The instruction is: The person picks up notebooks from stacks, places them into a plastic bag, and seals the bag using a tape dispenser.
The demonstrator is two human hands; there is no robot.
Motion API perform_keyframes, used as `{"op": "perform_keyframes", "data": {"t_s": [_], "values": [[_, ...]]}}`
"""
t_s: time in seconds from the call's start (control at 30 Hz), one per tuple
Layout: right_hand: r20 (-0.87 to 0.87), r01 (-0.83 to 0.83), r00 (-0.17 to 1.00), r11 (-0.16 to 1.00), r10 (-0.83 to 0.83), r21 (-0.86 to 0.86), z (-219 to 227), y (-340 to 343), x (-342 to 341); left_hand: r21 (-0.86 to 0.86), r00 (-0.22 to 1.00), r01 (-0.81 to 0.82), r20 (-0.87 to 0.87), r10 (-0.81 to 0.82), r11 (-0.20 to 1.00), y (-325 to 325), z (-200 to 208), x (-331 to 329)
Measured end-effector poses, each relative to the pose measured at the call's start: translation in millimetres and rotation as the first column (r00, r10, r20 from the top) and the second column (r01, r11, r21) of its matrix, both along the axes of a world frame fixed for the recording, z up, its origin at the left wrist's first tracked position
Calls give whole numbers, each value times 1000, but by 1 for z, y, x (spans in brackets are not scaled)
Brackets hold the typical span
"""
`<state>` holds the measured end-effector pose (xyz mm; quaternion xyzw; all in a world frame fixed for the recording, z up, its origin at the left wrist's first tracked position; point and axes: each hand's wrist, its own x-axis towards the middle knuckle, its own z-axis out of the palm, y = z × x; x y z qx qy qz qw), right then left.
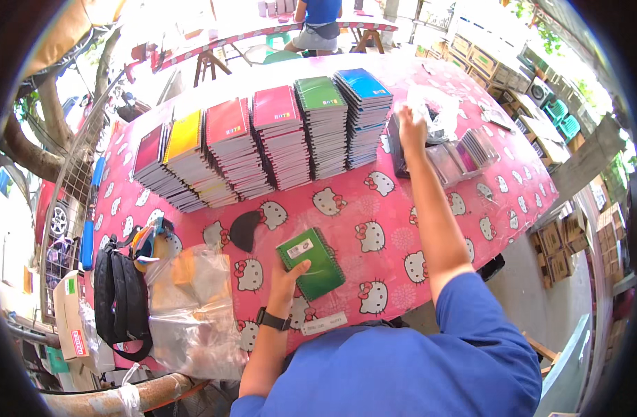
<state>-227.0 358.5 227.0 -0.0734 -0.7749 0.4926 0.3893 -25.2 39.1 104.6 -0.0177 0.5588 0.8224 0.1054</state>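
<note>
My left hand (286, 279) grips a small green spiral notebook (320, 270) by its left side, thumb on the cover near a white sticker. The notebook is tilted above the table's near middle. My right arm stretches far forward. At its end, my right hand (411, 132) is over a dark box (396, 147), close to a crumpled clear plastic bag (443, 118); glare washes out its fingers. Tall stacks of spiral notebooks stand in a row: maroon (150, 154), yellow (184, 142), red (228, 124), pink (275, 108), green (321, 94) and blue (364, 85).
A clear tray (459, 158) of thin packs sits beyond my right forearm. Left lie a black bag (120, 295), clear plastic sheeting (193, 313) and a dark half-round piece (245, 231). A paper strip (324, 324) is near my body. Another person (320, 28) sits behind.
</note>
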Motion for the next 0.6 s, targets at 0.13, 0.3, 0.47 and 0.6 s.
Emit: {"op": "perform_keyframes", "data": {"t_s": [0.13, 0.3, 0.47, 0.6], "values": [[427, 166, 849, 925, -310, 342, 31, 0, -69, -157, 994, -68, 68, 80, 985, -3, -23, 3], [291, 301, 847, 852, -445, 428, 46, -30, -55, -283, 989, -80, 99, 112, 956, -4, -35, 1], [-309, -42, 948, 991, 78, 123, 58, -62, 1, -334, 990, -103, 57, 129, 937, -10, -33, 3], [-273, -101, 901, 773, 339, 627, 1, -112, 134, -139, 984, -113, 123, 131, 984, -10, -45, -2]]}}
